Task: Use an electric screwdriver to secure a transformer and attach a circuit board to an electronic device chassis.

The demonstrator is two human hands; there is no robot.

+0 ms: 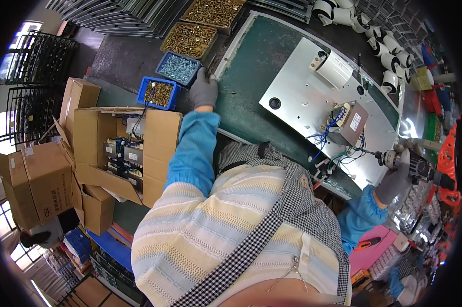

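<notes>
My left hand (204, 91), in a grey glove, is beside the right edge of a blue bin of silver screws (177, 68). Its fingers look drawn together; whatever they may hold is hidden. At the right, my gloved right hand (396, 180) is closed around a power screwdriver (417, 166). The tool's long bit points left toward a boxy transformer (351, 125) with blue and dark wires. That transformer sits on a silver metal plate (297, 92). A white cylinder (334, 70) is also on the plate, toward its far edge.
A smaller blue bin (159, 93) and two trays of brass-coloured fittings (189, 40) line the left of the green work surface (246, 110). An open carton (162, 148) holds more transformers. White cylinders (389, 61) stand at the far right, metal sheets (123, 18) at the far left.
</notes>
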